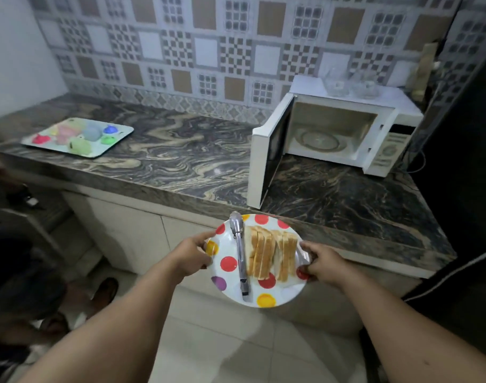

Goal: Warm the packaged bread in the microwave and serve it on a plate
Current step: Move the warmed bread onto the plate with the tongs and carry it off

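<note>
A white plate [230, 283] with coloured dots is held in the air in front of the counter edge. On it lie several slices of bread [272, 255] in clear wrapping and metal tongs [240, 252]. My left hand [193, 254] grips the plate's left rim. My right hand [323, 262] grips its right rim and a fold of the wrapping. The white microwave [385, 150] stands on the counter at the right, its door [269, 153] swung open and its cavity with the glass turntable [320, 140] empty.
The marbled counter [181, 150] runs left to right. A tray [120, 139] with colourful cups sits at its far left. Glass bowls [349, 84] rest on top of the microwave. A dark appliance [463, 161] stands at the right. A seated person's feet [103, 294] show at the lower left.
</note>
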